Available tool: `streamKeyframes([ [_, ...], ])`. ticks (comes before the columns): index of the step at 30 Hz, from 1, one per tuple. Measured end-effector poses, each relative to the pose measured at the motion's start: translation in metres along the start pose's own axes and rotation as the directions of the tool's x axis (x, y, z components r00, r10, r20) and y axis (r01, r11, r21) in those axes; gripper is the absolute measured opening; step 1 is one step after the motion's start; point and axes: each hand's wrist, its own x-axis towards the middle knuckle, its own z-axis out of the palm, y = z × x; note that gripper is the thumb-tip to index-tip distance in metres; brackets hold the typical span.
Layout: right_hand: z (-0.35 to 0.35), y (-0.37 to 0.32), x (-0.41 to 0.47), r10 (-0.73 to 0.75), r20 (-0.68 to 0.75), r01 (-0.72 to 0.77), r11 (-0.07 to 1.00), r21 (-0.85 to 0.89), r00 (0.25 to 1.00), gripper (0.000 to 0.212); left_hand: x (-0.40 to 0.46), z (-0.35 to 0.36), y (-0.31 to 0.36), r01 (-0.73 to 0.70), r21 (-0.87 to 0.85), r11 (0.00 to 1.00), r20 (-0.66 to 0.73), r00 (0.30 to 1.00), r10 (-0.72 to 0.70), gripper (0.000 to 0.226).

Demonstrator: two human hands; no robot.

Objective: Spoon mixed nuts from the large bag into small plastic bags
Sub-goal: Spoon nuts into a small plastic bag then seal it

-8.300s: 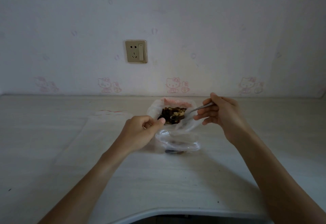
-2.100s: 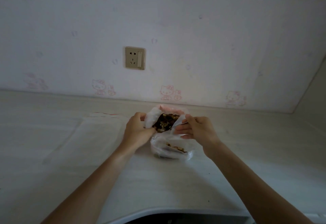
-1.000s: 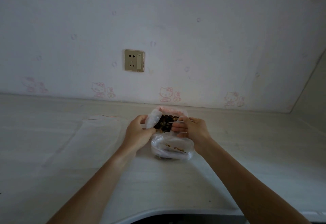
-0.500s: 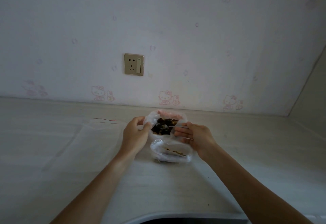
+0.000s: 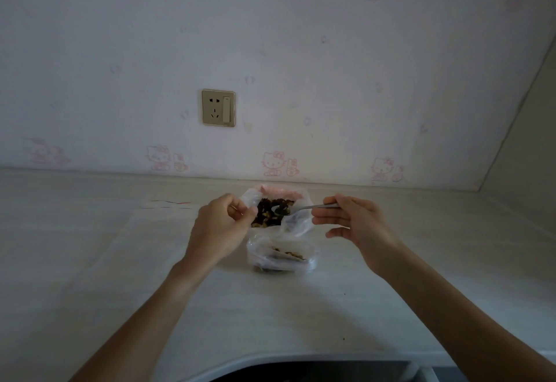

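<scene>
The large clear bag (image 5: 296, 222) stands open on the pale table, full of dark and pale mixed nuts (image 5: 267, 211). My left hand (image 5: 218, 226) pinches its left rim. My right hand (image 5: 358, 225) holds a metal spoon (image 5: 301, 208) by the handle; the bowl carries a few nuts just over the bag's mouth. A small plastic bag (image 5: 281, 256) with a thin layer of nuts lies directly in front of the large bag, nearer to me.
A flat clear zip bag (image 5: 144, 231) with a red seal line lies on the table to the left. The wall with a socket (image 5: 218, 107) runs behind the bags. The table's curved front edge (image 5: 270, 360) is near me.
My right hand has drawn back to the right from the bag's mouth, and the spoon now shows with nuts in its bowl. My left hand keeps pinching the rim.
</scene>
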Motion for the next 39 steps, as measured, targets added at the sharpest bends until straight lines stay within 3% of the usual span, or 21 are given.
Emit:
streamKeyframes([
  [4, -0.017, 0.002, -0.015, 0.003, 0.028, -0.004, 1.0, 0.026, 1.0, 0.034, -0.009, 0.001, 0.002, -0.09, 0.195, 0.977, 0.228, 0.973, 0.044, 0.034],
  [9, -0.029, 0.011, -0.029, 0.004, 0.049, -0.001, 0.998, -0.067, 0.999, 0.036, -0.012, 0.001, 0.007, -0.126, 0.162, 0.979, 0.348, 0.935, 0.063, 0.015],
  [13, -0.031, 0.015, -0.038, -0.185, 0.124, 0.214, 0.933, -0.289, 0.975, 0.033, -0.012, -0.001, 0.01, -0.172, 0.09, 0.981, 0.392, 0.911, 0.124, 0.008],
  [16, -0.032, 0.008, -0.05, -0.377, 0.299, 0.481, 0.688, -0.543, 0.877, 0.035, -0.01, -0.003, 0.011, -0.194, 0.035, 0.98, 0.412, 0.897, 0.162, 0.002],
  [20, -0.034, -0.005, -0.064, -0.459, 0.555, 0.683, 0.178, -0.708, 0.694, 0.041, -0.009, -0.006, 0.013, -0.189, -0.03, 0.982, 0.448, 0.875, 0.182, 0.005],
  [22, -0.032, -0.01, -0.067, -0.461, 0.62, 0.713, 0.04, -0.7, 0.635, 0.039, -0.007, -0.008, 0.014, -0.168, -0.072, 0.983, 0.466, 0.866, 0.182, 0.006],
  [24, -0.032, -0.011, -0.068, -0.491, 0.645, 0.735, -0.013, -0.678, 0.586, 0.038, -0.006, -0.009, 0.012, -0.125, -0.126, 0.984, 0.482, 0.859, 0.171, 0.007],
  [26, -0.034, -0.011, -0.066, -0.519, 0.606, 0.737, 0.072, -0.672, 0.603, 0.036, -0.005, -0.009, 0.009, -0.076, -0.168, 0.983, 0.491, 0.858, 0.15, 0.007],
  [31, -0.032, -0.001, -0.055, -0.508, 0.334, 0.603, 0.591, -0.535, 0.794, 0.037, -0.004, -0.005, 0.006, -0.09, -0.058, 0.994, 0.449, 0.887, 0.106, 0.011],
  [33, -0.027, 0.004, -0.048, -0.474, 0.237, 0.529, 0.734, -0.426, 0.848, 0.033, -0.003, -0.006, 0.004, -0.094, -0.016, 0.995, 0.413, 0.906, 0.092, 0.018],
  [36, -0.02, 0.008, -0.037, -0.399, 0.151, 0.426, 0.867, -0.257, 0.904, 0.031, 0.0, -0.005, 0.0, -0.09, -0.003, 0.996, 0.305, 0.949, 0.086, 0.029],
  [39, -0.008, 0.009, -0.026, -0.307, 0.094, 0.318, 0.934, -0.159, 0.947, 0.034, 0.004, -0.003, -0.009, -0.083, 0.091, 0.992, 0.045, 0.996, 0.079, 0.03],
])
